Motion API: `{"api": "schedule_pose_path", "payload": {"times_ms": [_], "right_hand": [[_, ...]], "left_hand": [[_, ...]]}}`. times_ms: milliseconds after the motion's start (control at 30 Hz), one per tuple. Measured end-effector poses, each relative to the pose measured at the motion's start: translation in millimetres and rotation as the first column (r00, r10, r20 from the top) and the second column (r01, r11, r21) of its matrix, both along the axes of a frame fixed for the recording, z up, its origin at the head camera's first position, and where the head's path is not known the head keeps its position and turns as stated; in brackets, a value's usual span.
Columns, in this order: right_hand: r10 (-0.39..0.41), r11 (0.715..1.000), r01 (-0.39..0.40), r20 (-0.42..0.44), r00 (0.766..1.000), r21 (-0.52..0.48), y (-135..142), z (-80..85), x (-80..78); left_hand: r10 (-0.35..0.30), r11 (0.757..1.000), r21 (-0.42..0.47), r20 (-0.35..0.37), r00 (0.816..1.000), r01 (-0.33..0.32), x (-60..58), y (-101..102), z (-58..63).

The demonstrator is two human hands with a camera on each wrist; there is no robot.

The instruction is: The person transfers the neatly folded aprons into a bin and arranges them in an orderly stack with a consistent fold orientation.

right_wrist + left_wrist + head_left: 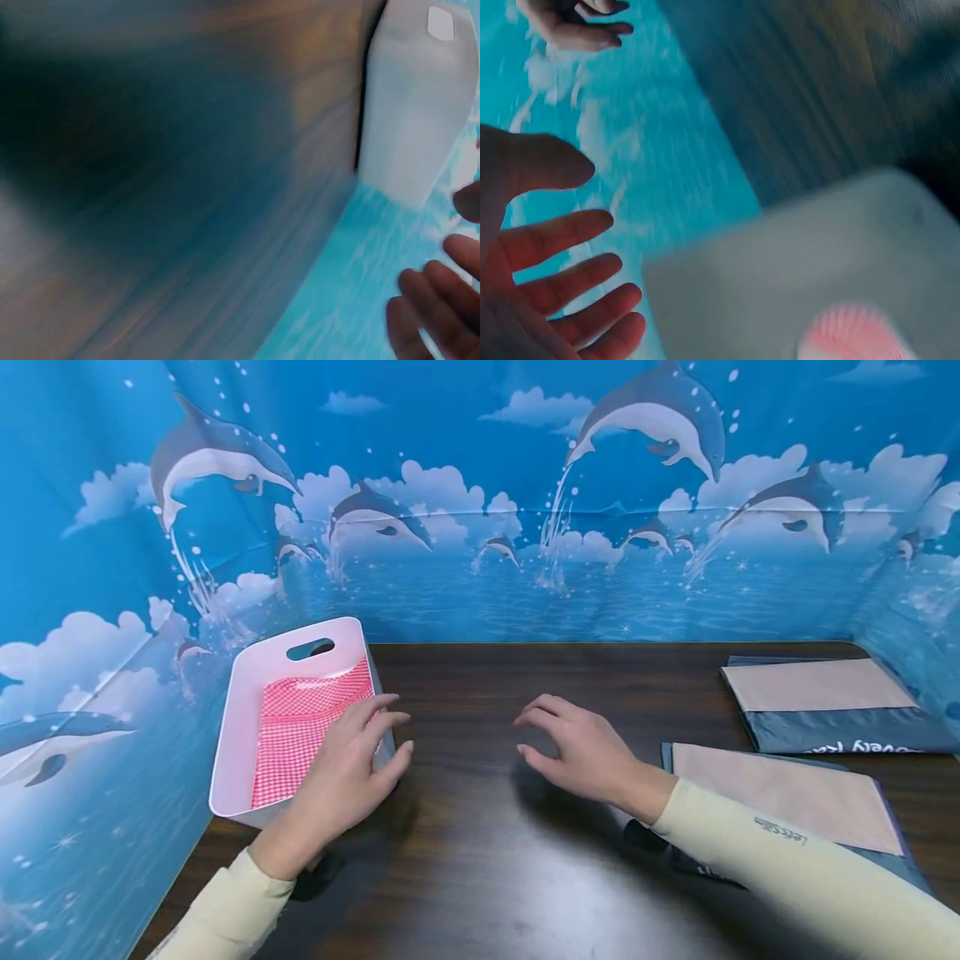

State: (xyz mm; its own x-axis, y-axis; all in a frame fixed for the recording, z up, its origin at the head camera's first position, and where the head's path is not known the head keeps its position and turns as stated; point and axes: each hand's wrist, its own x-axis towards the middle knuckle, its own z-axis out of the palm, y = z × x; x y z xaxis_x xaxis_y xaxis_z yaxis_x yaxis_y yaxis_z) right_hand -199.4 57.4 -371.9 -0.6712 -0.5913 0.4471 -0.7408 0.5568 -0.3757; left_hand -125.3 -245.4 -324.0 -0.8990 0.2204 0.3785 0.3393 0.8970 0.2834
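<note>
A white plastic bin (232, 735) with an oval handle slot stands at the left of the table. Inside it lies a red-and-white checked cloth item (307, 718). My left hand (341, 777) hovers at the bin's right side, overlapping it in the head view, fingers spread and holding nothing. In the left wrist view the bin's wall (780, 262) shows beside the loosely bent fingers (570, 277). Over the middle of the table my right hand (581, 752) hangs with fingers relaxed and nothing between them, pointing toward the bin.
Two flat folded dark bags with beige panels lie on the right: a far one (817, 685) bearing white lettering and a nearer one (787, 793) partly under my right sleeve. The dark wooden table (465, 860) meets a blue dolphin-print curtain (450, 585) behind and at the sides.
</note>
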Motion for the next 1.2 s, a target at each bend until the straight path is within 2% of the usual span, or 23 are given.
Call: {"api": "schedule_pose_path", "payload": {"times_ms": [100,200,300,400,533,700,833,933,1067,1200], "right_hand": [[-0.071,0.992,0.073,-0.02,0.997,0.103,29.8,-2.8,2.8],[-0.16,0.971,0.159,-0.01,0.987,0.179,59.9,-5.6,7.7],[-0.254,0.944,0.246,0.007,0.967,0.218,86.8,-9.4,13.3],[-0.339,0.918,0.323,0.029,0.94,0.231,107.9,-14.6,19.4],[-0.433,0.876,0.406,0.055,0.9,0.26,133.0,-21.7,27.0],[-0.528,0.821,0.487,0.072,0.846,0.3,161.9,-26.4,34.6],[-0.584,0.782,0.528,0.093,0.806,0.333,176.5,-33.2,37.0],[-0.606,0.764,0.546,0.09,0.791,0.345,189.1,-38.5,39.7],[-0.601,0.761,0.55,0.057,0.797,0.345,198.1,-47.2,41.6],[-0.579,0.77,0.537,0.025,0.815,0.346,196.9,-55.3,40.6]], "left_hand": [[-0.074,0.993,-0.087,0.017,0.997,0.075,-1.6,22.1,-10.1],[-0.167,0.977,-0.125,0.069,0.983,0.175,-4.8,49.1,-18.3],[-0.265,0.949,-0.147,0.119,0.957,0.281,-11.9,79.3,-26.3],[-0.351,0.908,-0.186,0.152,0.924,0.375,-21.1,108.6,-33.5],[-0.42,0.859,-0.236,0.183,0.889,0.455,-31.6,146.3,-44.6],[-0.467,0.817,-0.275,0.2,0.861,0.507,-40.7,189.2,-57.2],[-0.458,0.798,-0.333,0.209,0.864,0.503,-48.2,212.0,-62.0],[-0.457,0.776,-0.382,0.208,0.865,0.502,-52.5,227.8,-66.4],[-0.469,0.743,-0.433,0.206,0.859,0.51,-56.7,243.5,-72.3],[-0.462,0.72,-0.443,0.27,0.845,0.535,-59.1,253.1,-75.3]]}}
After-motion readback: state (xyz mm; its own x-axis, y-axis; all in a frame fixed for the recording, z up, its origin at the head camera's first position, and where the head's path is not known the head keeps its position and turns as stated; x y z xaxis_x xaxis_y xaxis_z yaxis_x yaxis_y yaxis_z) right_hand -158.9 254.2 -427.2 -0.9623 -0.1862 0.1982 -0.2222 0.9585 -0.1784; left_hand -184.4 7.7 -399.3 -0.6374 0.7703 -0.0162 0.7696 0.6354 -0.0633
